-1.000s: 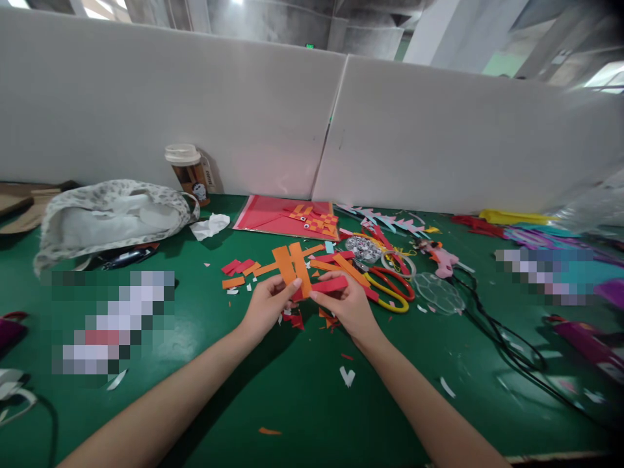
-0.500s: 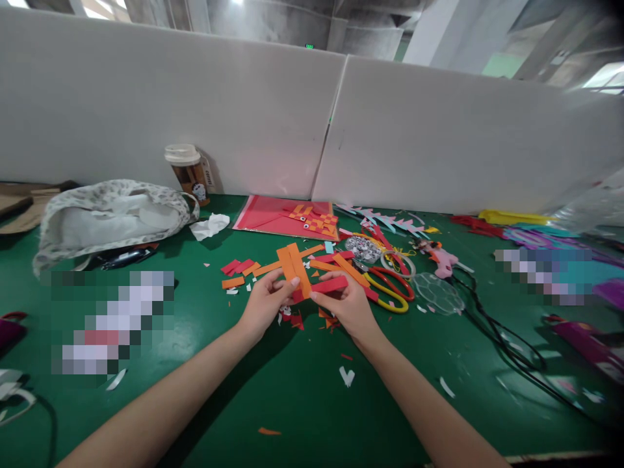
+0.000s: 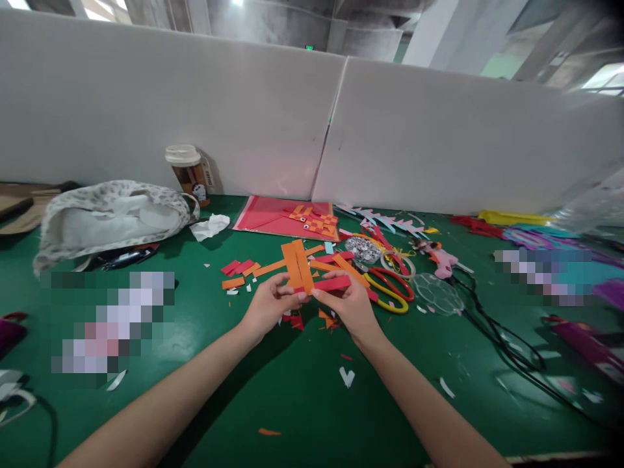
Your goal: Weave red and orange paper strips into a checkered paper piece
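Note:
Between my two hands are orange paper strips (image 3: pixel 298 263), standing side by side, with a red paper strip (image 3: pixel 332 283) crossing their lower end. My left hand (image 3: pixel 273 302) is closed, its thumb and fingers pinching the lower left of the strips. With thumb and fingers together, my right hand (image 3: pixel 348 304) grips the red strip near where it meets the orange ones. Orange and red paper scraps (image 3: pixel 238 266) lie around both hands. Scissors with yellow and red handles (image 3: pixel 397 305) rest just right of my right hand.
A woven paper fish (image 3: pixel 314 221) lies on a red paper pack (image 3: pixel 266 214) at the back. Rightward are a bag of googly eyes (image 3: pixel 363 249), a pink glue gun (image 3: pixel 443 263) and its black cable (image 3: pixel 492 331). A cup (image 3: pixel 188 175) and cloth bag (image 3: pixel 112 214) stand left.
The orange strips have turned more upright and shifted slightly right. My left thumb has moved down onto the red strip's left end, which now shows across the orange strips.

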The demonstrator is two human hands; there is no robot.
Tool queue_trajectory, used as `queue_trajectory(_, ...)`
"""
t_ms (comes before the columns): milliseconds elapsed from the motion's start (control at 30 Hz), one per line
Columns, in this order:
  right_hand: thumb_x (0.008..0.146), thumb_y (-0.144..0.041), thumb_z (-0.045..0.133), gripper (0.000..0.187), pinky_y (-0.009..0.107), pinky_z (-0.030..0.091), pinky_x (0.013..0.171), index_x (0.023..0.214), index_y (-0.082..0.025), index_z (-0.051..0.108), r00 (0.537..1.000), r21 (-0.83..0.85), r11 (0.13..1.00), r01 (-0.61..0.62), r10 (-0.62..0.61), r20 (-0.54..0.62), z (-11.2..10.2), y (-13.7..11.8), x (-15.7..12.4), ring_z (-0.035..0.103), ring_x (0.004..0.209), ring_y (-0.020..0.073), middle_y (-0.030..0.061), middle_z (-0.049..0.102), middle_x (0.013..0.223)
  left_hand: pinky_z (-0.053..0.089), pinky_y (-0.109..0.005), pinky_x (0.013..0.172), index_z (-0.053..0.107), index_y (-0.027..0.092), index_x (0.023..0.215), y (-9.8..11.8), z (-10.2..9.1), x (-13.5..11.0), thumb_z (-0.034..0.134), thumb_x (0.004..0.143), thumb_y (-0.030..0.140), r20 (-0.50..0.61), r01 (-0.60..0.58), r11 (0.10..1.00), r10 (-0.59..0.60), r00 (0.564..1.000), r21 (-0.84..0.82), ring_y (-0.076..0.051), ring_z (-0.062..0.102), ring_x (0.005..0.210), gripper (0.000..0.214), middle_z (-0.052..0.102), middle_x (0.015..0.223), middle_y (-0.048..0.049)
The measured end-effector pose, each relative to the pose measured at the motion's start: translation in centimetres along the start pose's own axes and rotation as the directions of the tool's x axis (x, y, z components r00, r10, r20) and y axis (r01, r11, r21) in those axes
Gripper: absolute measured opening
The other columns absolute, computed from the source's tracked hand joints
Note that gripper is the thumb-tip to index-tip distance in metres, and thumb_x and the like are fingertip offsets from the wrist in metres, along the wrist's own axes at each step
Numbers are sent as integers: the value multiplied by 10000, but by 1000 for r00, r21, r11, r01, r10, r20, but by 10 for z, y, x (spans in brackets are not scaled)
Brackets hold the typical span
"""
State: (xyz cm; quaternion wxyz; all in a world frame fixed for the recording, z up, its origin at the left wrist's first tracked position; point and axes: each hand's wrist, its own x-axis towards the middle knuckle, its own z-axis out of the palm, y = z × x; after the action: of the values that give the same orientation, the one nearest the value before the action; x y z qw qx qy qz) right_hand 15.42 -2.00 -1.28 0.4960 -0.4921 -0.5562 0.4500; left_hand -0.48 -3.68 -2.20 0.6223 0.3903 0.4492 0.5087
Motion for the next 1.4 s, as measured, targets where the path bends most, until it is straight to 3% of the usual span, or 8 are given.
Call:
queue_trajectory(167, 537, -311, 768, 385, 364, 509, 686, 835, -202, 548, 1000, -5, 1000, 7, -7, 6, -1, 3, 1, 616, 673, 182, -2, 620, 724, 506, -257, 717, 615, 167, 948, -2, -3, 0, 735, 634, 246, 77, -16, 999, 13, 997, 28, -133, 660, 703, 345, 714, 809, -32)
queue_trajectory(400, 535, -301, 768, 376, 348, 511, 685, 829, -201, 555, 1000, -14, 1000, 27, -27, -9, -1, 1, 0, 613, 686, 173, 1, 622, 747, 503, -232, 700, 627, 153, 943, 1, -2, 0, 705, 678, 272, 43, -34, 999, 33, 999, 34, -142, 669, 755, 301, 719, 853, -59)
queue_trajectory(633, 533, -323, 775, 412, 366, 506, 671, 842, -204, 530, 999, 20, 999, -31, 30, 33, 2, -4, -1, 617, 626, 180, -22, 620, 646, 503, -233, 684, 655, 153, 877, 3, -1, -2, 707, 678, 261, 27, -23, 998, 21, 999, 64, -141, 669, 730, 233, 720, 822, -56)
queue_trajectory(900, 544, -315, 776, 411, 326, 484, 608, 856, -205, 531, 999, -25, 1000, 4, -3, 48, -1, 4, 2, 589, 611, 168, -24, 593, 664, 470, -189, 569, 655, 123, 808, 1, -1, -1, 712, 662, 316, 22, -58, 991, 55, 998, 124, -106, 622, 620, 248, 685, 712, -29)
queue_trajectory(1400, 539, -356, 765, 405, 276, 432, 540, 824, -197, 525, 995, -152, 988, 9, 6, 104, -3, 5, 1, 507, 554, 123, -26, 555, 675, 495, -225, 607, 670, 136, 847, -3, -6, 4, 710, 660, 273, 18, -129, 988, 128, 992, 85, -135, 642, 650, 236, 714, 775, -54)
